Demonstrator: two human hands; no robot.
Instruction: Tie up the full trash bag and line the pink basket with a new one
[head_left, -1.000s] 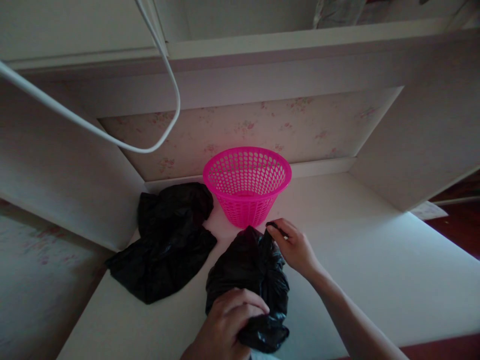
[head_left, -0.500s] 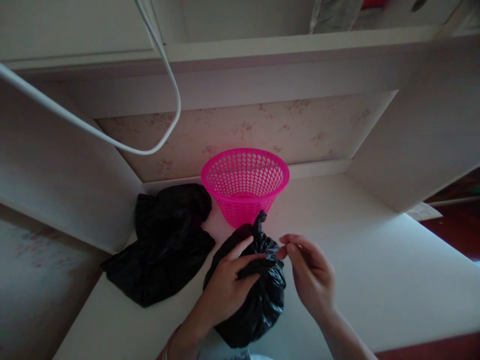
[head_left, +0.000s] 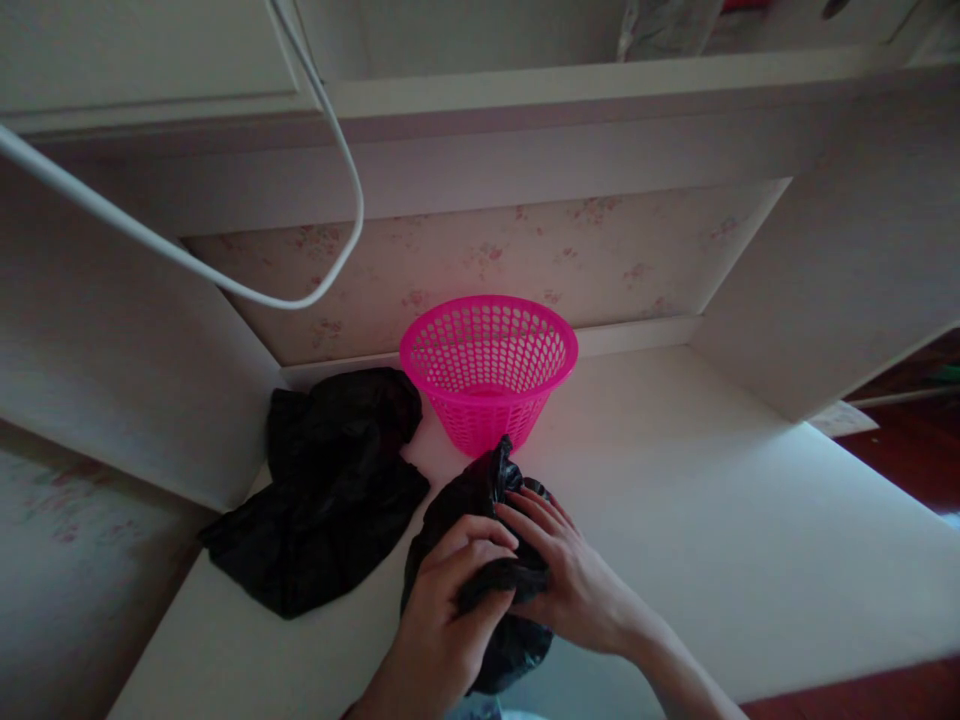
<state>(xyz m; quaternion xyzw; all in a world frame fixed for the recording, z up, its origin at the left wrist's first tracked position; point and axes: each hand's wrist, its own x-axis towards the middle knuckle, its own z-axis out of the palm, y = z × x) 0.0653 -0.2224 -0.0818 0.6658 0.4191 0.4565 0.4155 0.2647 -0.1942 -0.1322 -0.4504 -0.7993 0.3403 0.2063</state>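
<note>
A filled black plastic bag (head_left: pixel 499 655) rests at the front of the white surface, its twisted top pointing away from me. My left hand (head_left: pixel 450 610) grips the gathered plastic on the near side, with fingers and thumb curled around a fold. From the other side, my right hand (head_left: pixel 562 570) holds the same bag, its fingers laid over the top and its thumb hidden underneath. Just behind the bag stands a pink perforated plastic basket (head_left: pixel 487 400). Another black plastic bag (head_left: pixel 322 500), crumpled and loose, lies to the left.
A white cable (head_left: pixel 225 285) hangs in a loop at the upper left. White side panels (head_left: pixel 847 250) and a shelf edge (head_left: pixel 562 95) enclose the white tabletop (head_left: pixel 712 520). Behind is a wall with floral wallpaper (head_left: pixel 487 255).
My right hand has moved left from beside the bag onto it and now grasps it. My left hand has shifted slightly toward me, and the twisted top has tilted left.
</note>
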